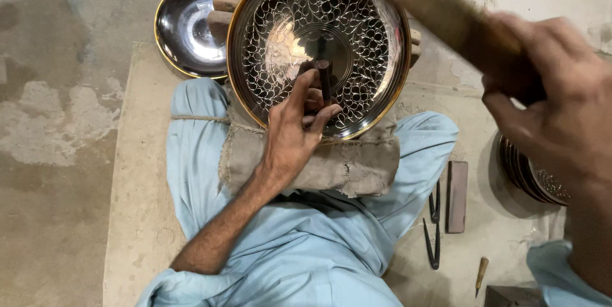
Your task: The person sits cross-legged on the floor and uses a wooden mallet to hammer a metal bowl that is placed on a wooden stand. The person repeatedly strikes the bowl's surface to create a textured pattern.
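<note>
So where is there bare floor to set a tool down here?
Bare mat lies left of the knee, below the plain plate, with concrete beyond. The right is crowded: stacked plates, a flat bar, dark tools. The left hand holds a punch on the engraved plate; the right hand grips a wooden handle.

By my knee I see a plain round black metal plate with a gold rim (185,26), a flat dark rectangular sharpening stone (456,196), thin dark metal gravers (433,230) and a stack of engraved plates (532,176).

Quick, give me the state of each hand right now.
Left hand: closed grip on a small dark chisel, tip on the engraved plate.
Right hand: closed grip on a blurred wooden handle, raised.
</note>
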